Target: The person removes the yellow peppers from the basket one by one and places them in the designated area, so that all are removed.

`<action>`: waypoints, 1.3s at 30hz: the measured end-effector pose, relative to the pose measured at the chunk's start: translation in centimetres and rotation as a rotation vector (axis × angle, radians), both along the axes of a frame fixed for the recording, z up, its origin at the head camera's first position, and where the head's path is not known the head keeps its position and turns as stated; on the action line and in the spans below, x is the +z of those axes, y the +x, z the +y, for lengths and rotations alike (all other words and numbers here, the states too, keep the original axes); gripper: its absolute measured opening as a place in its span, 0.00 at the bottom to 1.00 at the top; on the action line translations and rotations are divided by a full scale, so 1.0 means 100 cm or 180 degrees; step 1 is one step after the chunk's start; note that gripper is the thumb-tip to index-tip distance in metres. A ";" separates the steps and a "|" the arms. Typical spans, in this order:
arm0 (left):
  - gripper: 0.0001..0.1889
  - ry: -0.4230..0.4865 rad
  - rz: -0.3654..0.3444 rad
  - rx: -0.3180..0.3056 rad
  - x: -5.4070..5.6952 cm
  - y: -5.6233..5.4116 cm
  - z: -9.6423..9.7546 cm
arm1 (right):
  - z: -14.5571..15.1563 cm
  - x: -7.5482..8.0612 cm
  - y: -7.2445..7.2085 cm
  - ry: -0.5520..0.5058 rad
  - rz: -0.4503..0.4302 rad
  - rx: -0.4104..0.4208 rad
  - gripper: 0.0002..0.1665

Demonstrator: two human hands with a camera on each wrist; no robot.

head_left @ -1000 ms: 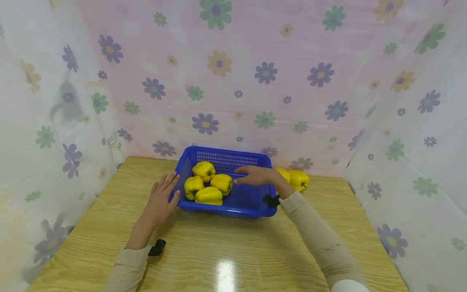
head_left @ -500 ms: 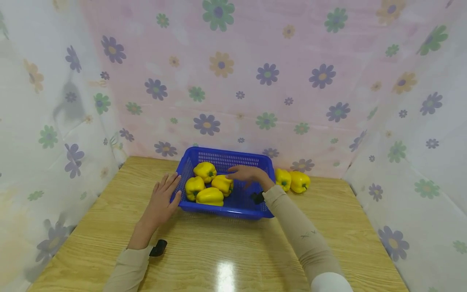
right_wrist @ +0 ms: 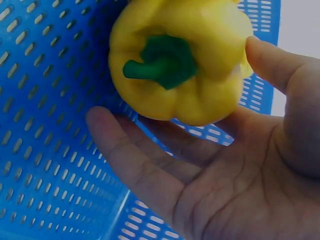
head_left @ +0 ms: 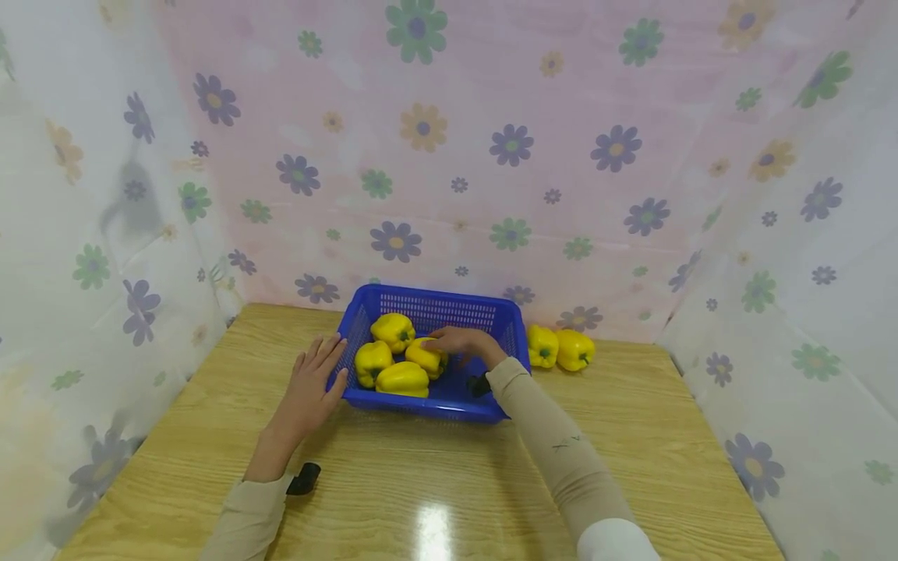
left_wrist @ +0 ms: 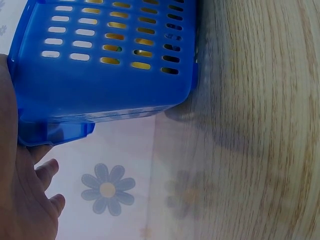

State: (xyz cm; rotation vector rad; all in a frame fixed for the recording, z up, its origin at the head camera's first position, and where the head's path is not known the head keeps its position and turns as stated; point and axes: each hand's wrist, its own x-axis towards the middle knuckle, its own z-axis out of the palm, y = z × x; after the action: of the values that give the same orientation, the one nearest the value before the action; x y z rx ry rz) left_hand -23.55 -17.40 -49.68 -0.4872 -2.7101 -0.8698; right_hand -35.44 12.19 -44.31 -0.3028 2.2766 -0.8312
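In the head view, a blue plastic basket (head_left: 449, 409) holds several yellow bell peppers. My left hand (head_left: 305, 393) rests on its left rim, fingers extended; in the left wrist view, fingers (left_wrist: 46, 172) show beyond the rim. My right hand (head_left: 468, 343) reaches into the basket at the rightmost bell pepper (head_left: 424, 358) of the group. Seen from the right wrist, that bell pepper (right_wrist: 215, 75) has its green stem facing the camera. The thumb lies at its side and the index finger goes behind it, while the other fingers spread loosely below.
Two more yellow bell peppers, one (head_left: 542, 347) beside the basket and another (head_left: 575, 351) farther right, lie on the wooden table (head_left: 393, 483). Flower-patterned sheets (head_left: 463, 156) enclose the table at the back and both sides.
My right hand has moved left and down inside the basket to the rightmost bell pepper there, uncovering the peppers outside. My left hand has stayed on the rim.
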 end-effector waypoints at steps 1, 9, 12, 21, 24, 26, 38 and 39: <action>0.29 -0.0009 0.0005 0.0002 0.000 0.000 0.000 | -0.001 -0.001 0.000 0.0010 0.0000 0.0008 0.40; 0.29 -0.0034 0.0003 -0.0006 -0.002 0.000 0.001 | 0.004 -0.008 -0.005 -0.0190 -0.0101 0.0044 0.36; 0.29 -0.0019 -0.0008 -0.0019 0.001 0.001 0.001 | 0.010 -0.010 -0.007 -0.0329 -0.0215 0.0026 0.36; 0.29 0.0006 -0.0097 -0.0038 0.001 0.001 -0.001 | 0.022 -0.008 -0.008 -0.0526 -0.0533 0.0404 0.35; 0.29 -0.0004 -0.0093 -0.0025 0.000 0.000 -0.001 | 0.023 -0.005 -0.006 -0.0532 -0.0608 0.0520 0.36; 0.29 -0.0006 -0.0084 -0.0018 0.000 0.000 0.000 | 0.024 -0.004 -0.006 -0.0519 -0.0649 0.0581 0.36; 0.29 0.0021 -0.0057 -0.0035 0.000 0.000 -0.001 | 0.033 -0.005 -0.005 -0.0583 -0.0689 0.0386 0.31; 0.29 0.0026 -0.0065 -0.0037 0.000 0.000 -0.001 | 0.033 -0.004 -0.004 -0.0586 -0.0686 0.0370 0.31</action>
State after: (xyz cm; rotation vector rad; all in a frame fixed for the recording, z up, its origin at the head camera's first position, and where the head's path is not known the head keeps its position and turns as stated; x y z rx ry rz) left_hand -23.57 -17.53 -49.67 -0.4955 -2.7237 -0.8932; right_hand -35.88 15.51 -44.74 -0.4046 1.9685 -0.9660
